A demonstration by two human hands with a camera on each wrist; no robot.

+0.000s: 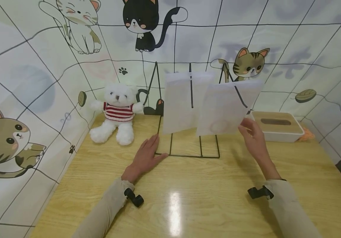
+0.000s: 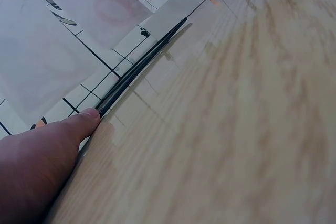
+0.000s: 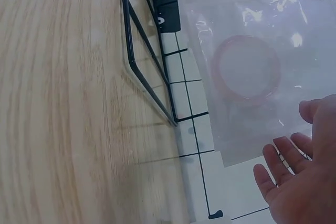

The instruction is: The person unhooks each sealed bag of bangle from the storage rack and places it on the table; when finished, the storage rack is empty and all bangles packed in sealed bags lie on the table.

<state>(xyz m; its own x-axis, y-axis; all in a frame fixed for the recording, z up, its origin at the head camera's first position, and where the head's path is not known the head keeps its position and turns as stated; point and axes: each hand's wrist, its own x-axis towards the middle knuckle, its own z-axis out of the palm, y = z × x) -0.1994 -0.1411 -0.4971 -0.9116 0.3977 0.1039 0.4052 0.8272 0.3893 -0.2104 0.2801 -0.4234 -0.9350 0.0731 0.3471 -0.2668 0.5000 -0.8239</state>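
Note:
A black wire display rack (image 1: 188,156) stands on the table. From its hooks hang two frosted clear plastic bags, the left bag (image 1: 177,102) and the right bag (image 1: 224,107). A pale pink ring-shaped item (image 3: 218,69) shows through the right bag's film. My left hand (image 1: 145,157) lies on the table at the rack's front left corner, fingers extended and thumb at the base wire. Beside the right bag's lower right edge is my right hand (image 1: 253,135), its fingers loosely bent with nothing between them. Whether it touches the bag I cannot tell.
A white plush bear (image 1: 118,110) in a striped sweater sits left of the rack. To the right is a white tissue box (image 1: 277,134) with a wooden lid, an orange item (image 1: 307,135) behind it. A cat-patterned cloth (image 1: 200,39) covers the walls.

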